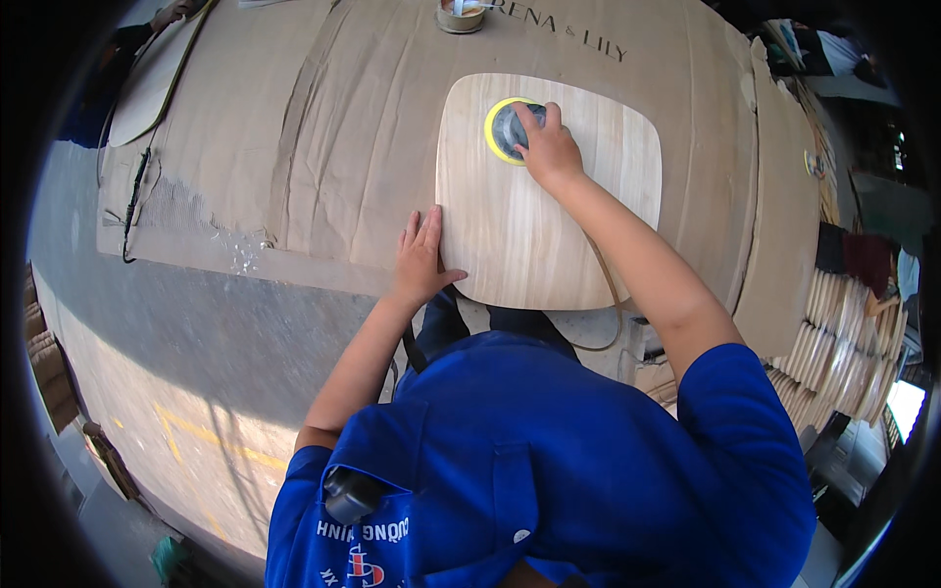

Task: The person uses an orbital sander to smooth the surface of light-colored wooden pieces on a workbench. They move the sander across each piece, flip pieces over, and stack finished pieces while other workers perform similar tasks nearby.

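Note:
A pale wooden panel (529, 235) with rounded corners lies flat on the cardboard-covered table. My right hand (554, 155) is closed over a round orbital sander (508, 130) with a grey body and a yellow rim. The sander rests on the far part of the panel, left of its middle. My left hand (421, 257) lies flat with fingers stretched at the panel's near left edge, thumb pointing along the near corner. From under my right forearm a thin hose (610, 277) runs down over the panel's near edge.
Creased brown cardboard (363, 147) covers the table. At its far edge stands a small round container (460, 16). Another wooden panel (152, 83) lies far left beside a dark cord (137, 201). Stacked wooden pieces (848, 338) and a person in dark red (869, 263) are at right.

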`<state>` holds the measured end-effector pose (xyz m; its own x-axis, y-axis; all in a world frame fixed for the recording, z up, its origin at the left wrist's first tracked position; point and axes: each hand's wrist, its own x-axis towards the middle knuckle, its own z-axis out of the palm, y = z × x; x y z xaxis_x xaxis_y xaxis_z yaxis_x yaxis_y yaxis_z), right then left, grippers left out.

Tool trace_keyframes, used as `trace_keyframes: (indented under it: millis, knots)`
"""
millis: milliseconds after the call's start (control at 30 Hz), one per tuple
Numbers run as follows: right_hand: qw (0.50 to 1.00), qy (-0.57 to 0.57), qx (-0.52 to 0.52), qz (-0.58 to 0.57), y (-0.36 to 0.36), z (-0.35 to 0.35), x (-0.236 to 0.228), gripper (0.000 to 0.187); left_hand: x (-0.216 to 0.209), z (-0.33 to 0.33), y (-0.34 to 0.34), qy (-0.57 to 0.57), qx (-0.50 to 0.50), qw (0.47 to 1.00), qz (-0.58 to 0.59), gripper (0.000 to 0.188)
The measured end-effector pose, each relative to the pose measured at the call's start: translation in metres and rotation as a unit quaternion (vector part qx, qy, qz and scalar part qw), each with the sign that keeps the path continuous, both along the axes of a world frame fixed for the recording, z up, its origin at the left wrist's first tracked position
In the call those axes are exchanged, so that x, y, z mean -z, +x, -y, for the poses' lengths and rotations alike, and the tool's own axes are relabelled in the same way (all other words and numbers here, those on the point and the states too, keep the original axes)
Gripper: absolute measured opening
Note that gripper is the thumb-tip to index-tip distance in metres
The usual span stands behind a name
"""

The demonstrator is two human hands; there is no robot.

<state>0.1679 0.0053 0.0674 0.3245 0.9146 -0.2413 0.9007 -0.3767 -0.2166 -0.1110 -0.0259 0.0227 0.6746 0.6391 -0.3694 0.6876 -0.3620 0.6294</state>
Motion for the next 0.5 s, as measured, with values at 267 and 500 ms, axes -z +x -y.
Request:
trace_keyframes:
  millis: [267,500]
  knots:
    - [0.998,0.042,0.023,0.042,0.016,-0.022,-0.001,0.059,0.0,0.001,-0.019,0.107,-0.073,0.976,-0.176,0.125]
    - [0.994,0.009,-0.107,-0.015,-0.032,0.07,-0.004,0.061,0.011,0.003,-0.019,0.12,-0.093,0.973,-0.174,0.124]
